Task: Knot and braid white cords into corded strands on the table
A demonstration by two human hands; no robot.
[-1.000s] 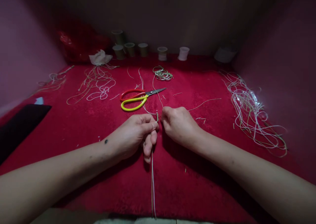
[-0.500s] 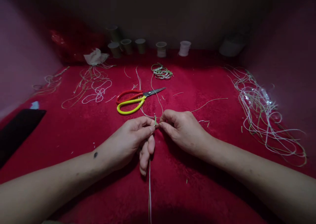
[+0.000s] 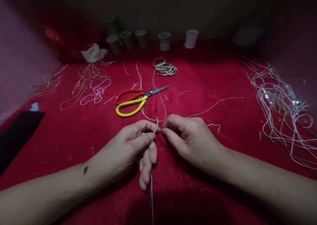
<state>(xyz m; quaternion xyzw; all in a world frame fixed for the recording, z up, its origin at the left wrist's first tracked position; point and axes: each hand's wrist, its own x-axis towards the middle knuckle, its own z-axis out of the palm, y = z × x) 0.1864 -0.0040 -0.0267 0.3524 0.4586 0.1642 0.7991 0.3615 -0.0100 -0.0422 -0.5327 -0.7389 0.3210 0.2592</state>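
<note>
Between thumb and forefinger, my left hand [image 3: 141, 145] pinches a small green-and-white knotted cord [image 3: 157, 124], whose short worked part stands up from the fingertips. Its other fingers hang loosely curled below. White strands [image 3: 152, 198] run down from under this hand towards me. To the right, my right hand [image 3: 188, 135] is closed in a pinch on a thin cord end [image 3: 159, 129] that stretches over from the knotted part. Beyond the hands lie scissors [image 3: 150, 93] with one red and one yellow handle, blades pointing right. Loose strands curve from the knotted cord past them.
A finished-looking green-and-white braided bundle [image 3: 165, 67] lies behind the scissors. Several thread spools [image 3: 164, 41] line the back. Tangled cords lie at left [image 3: 95, 86] and right [image 3: 279, 106]. A black object [image 3: 19, 135] sits at the left edge; cord snippets dot the red cloth [image 3: 99, 192].
My right hand has drawn slightly away to the right, so a short length of taut cord shows between the hands. The camera view has shifted a little.
</note>
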